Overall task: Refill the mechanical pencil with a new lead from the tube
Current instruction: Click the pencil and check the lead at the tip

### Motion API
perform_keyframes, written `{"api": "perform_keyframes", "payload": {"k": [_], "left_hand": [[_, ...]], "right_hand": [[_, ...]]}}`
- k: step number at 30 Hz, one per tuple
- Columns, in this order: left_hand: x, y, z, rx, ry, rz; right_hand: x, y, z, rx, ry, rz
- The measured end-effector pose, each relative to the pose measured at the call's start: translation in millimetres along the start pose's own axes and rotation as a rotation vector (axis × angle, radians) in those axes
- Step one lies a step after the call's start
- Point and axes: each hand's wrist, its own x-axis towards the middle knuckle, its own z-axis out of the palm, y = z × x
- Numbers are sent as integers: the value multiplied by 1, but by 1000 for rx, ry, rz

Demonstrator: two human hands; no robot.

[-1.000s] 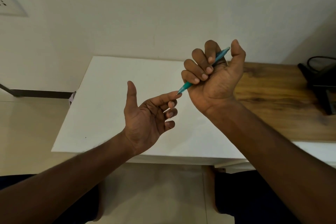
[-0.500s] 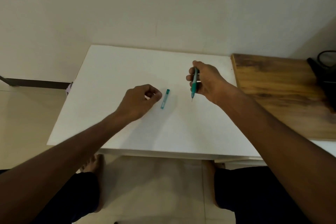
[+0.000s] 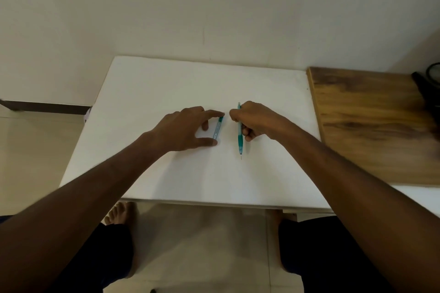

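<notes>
A teal mechanical pencil [image 3: 239,137] is held by my right hand [image 3: 252,120], tip pointing toward me with a thin lead showing just above the white table [image 3: 147,93]. A small teal lead tube [image 3: 218,128] lies flat on the table to the left of the pencil. My left hand [image 3: 188,127] rests over the tube, index fingertip on its far end and thumb at its near end; the tube still lies on the table.
A wooden board [image 3: 371,121] adjoins the white table on the right, with a dark object [image 3: 428,83] at its far right edge. A wall stands behind the table. My knees and bare feet show below the front edge.
My hands came down from mid-air to the table. The left hand moved right onto the lead tube, and the right hand lowered the pencil beside it.
</notes>
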Motion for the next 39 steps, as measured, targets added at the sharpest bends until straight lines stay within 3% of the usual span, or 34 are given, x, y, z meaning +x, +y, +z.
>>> {"api": "perform_keyframes", "payload": {"k": [8, 30, 39], "left_hand": [[-1, -2, -5, -16, 25, -52], [-7, 11, -6, -18, 39, -125], [-7, 13, -3, -5, 47, -119]], "right_hand": [[4, -13, 2, -99, 28, -72], [0, -5, 8, -57, 92, -99], [15, 1, 17, -187, 175, -75]]}}
